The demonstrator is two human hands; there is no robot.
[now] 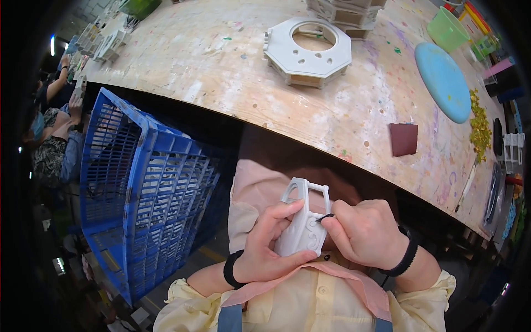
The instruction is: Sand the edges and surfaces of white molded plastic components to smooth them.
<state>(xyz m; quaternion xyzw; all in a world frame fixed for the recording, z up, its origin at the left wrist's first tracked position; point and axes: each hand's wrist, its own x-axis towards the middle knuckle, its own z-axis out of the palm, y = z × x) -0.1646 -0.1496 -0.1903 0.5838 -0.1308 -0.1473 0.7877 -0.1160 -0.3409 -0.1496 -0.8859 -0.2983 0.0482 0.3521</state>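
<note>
A white openwork plastic part (303, 234) with flat facets, posts and a scroll pattern on one side is held tilted over my lap. My left hand (268, 246) is closed round it, fingers on its upper left and thumb along the lower edge. My right hand (368, 232) is closed in a pinch at the part's right side. From that pinch a small thin black piece (325, 217) sticks out and touches the part just above the scrolls. Most of this piece is hidden by the fingers, so its kind cannot be told.
On the paint-stained table (232, 72) stand a white octagonal part (307, 52) and a stack of similar parts (348, 14). A dark red square sheet (404, 139), a blue oval lid (442, 82) and a green cup (447, 30) lie rightward. A blue crate (141, 193) stands left; another person (52, 133) sits beyond.
</note>
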